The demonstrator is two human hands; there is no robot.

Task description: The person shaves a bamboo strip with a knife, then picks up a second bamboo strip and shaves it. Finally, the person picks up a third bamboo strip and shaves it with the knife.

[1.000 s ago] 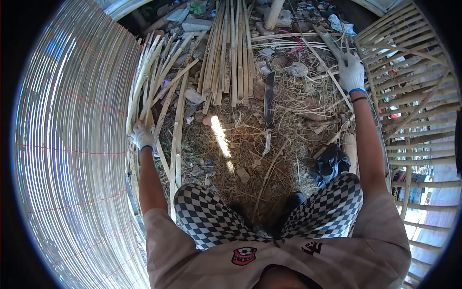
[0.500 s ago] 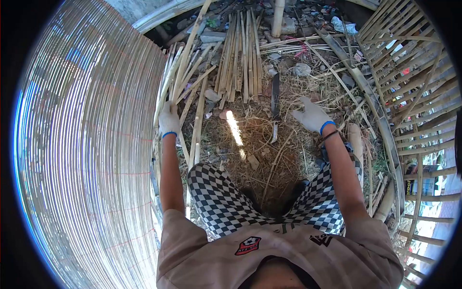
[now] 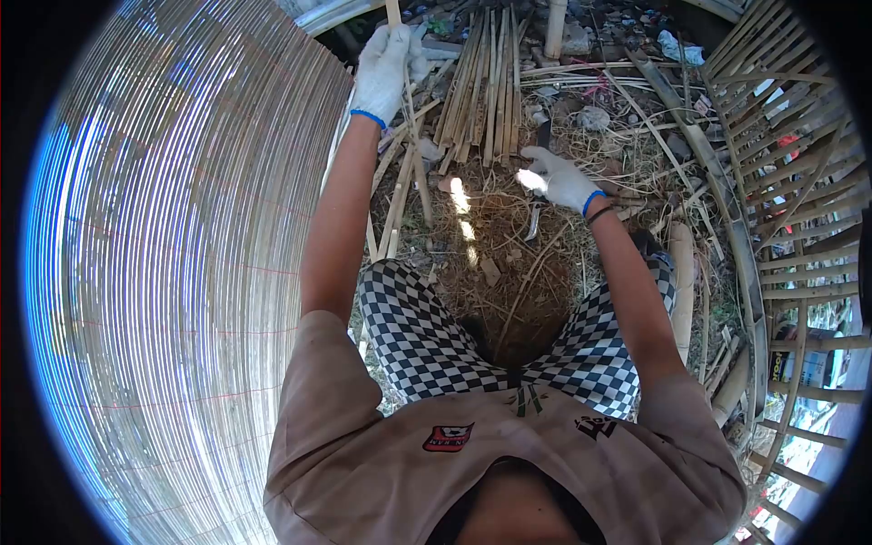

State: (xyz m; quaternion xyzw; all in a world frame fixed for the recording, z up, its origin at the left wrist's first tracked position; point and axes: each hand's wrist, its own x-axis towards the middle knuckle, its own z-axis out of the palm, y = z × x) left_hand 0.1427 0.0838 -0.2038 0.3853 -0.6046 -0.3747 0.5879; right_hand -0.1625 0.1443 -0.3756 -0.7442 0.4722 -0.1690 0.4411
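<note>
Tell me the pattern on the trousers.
The trousers are black-and-white checked, clearest in the head view.

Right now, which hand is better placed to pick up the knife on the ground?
Right. The right hand is down over the knife, seemingly touching its handle end. The left hand is raised, shut on a bamboo strip, away from the blade.

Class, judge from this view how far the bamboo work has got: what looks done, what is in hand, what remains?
Done: the woven bamboo screen on the left already stands, its slats closely packed. In hand: the left hand grips one bamboo strip, while the right hand is at the knife on the ground. Left: a bundle of split strips lies unused.
</note>
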